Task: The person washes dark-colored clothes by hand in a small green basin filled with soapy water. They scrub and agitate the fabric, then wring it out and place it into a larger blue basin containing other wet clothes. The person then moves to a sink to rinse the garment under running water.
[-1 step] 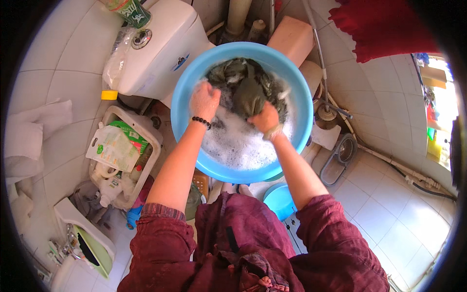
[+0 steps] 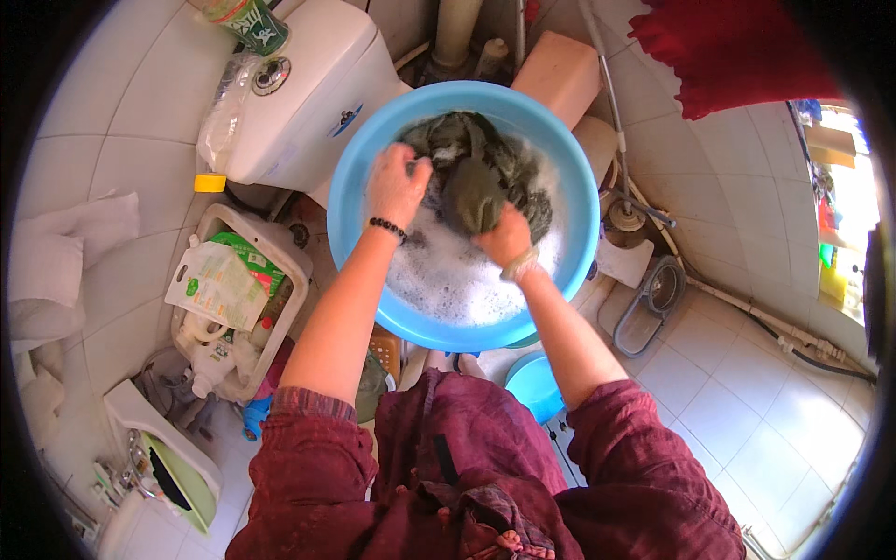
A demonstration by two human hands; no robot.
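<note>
Cloth is gripped by both closed hands, left and right, in the sudsy blue basin.

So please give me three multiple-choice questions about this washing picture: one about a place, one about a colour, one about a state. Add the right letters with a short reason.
1. Where is the white toilet tank relative to the basin?
A. At its upper left
B. At its lower right
C. Inside it

2. What colour is the basin?
A. Red
B. Light blue
C. Black

3. What state is the dark cloth in?
A. Dry and folded on the floor
B. Hanging on a line
C. Wet and bunched in soapy water

Answers:
1. A, the tank sits at the basin's upper-left rim in the head view.
2. B, the rim and wall are light blue.
3. C, white foam lies around the cloth, while the left hand and right hand press on it.
</note>
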